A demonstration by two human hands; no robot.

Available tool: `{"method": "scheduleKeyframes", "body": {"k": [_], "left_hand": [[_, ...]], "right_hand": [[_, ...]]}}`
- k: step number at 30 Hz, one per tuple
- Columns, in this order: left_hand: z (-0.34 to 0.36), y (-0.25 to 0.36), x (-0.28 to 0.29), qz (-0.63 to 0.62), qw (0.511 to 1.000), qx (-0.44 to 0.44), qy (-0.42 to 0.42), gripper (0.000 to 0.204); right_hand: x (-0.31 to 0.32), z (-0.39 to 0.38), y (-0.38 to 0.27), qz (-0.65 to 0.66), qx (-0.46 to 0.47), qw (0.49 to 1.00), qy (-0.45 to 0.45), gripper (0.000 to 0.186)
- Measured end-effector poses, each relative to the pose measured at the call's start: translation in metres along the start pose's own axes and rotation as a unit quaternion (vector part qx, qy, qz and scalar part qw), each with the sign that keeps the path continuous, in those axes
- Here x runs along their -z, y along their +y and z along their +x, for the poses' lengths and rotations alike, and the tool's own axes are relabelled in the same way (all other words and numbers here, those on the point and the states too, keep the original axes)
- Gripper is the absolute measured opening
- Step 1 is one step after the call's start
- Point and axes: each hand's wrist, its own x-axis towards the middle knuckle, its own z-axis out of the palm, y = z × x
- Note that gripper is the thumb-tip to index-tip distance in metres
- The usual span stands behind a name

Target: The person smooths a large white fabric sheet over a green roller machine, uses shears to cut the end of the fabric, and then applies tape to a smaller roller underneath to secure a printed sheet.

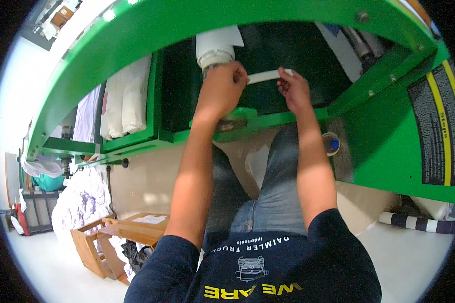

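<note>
strip [264,77] of white material — narrow, running almost straight — spans the gap between the person's two hands. the left hand [221,86] is curled, its thumb and finger closed on the strip's near end, the back of the hand turned up. the right hand [294,91] pinches the other end between thumb and fingertips, the remaining fingers loosely bent.

just beyond the left hand stands a white roll [215,50] with a loose flap at its top; whether the knuckles touch it cannot be told. behind both hands lies a dark panel [268,45] inside a green frame [260,14], which arches over beyond them. well to the left of the left hand, pale bundles [129,101] sit side by side in a green-edged opening. below the right hand, near its forearm, is a small round container [331,144] with something blue inside — too small to make out.
</note>
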Motion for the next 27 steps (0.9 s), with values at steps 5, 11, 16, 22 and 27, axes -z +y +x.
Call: {"method": "scheduleKeyframes", "body": {"k": [5,11,16,22,27], "left_hand": [[-0.004,-0.012,-0.001,-0.006,0.999,-0.034,0.013,0.015],[-0.002,-0.007,-0.002,0.016,0.999,0.007,-0.041,0.017],[-0.003,-0.009,-0.009,0.006,1.0,0.0,-0.018,0.014],[-0.009,-0.012,-0.013,0.018,1.0,0.0,0.009,0.013],[-0.008,-0.017,-0.018,0.027,0.999,-0.008,0.018,0.014]], "right_hand": [[-0.003,-0.007,0.006,0.022,-0.011,0.999,0.033,0.025],[0.003,-0.006,0.009,0.026,-0.005,0.999,0.04,0.023],[0.015,0.003,0.015,-0.004,-0.001,0.999,0.032,0.026],[0.014,0.005,0.017,-0.017,-0.028,0.998,0.052,0.032],[0.015,0.004,0.018,-0.026,-0.026,0.998,0.045,0.037]]}}
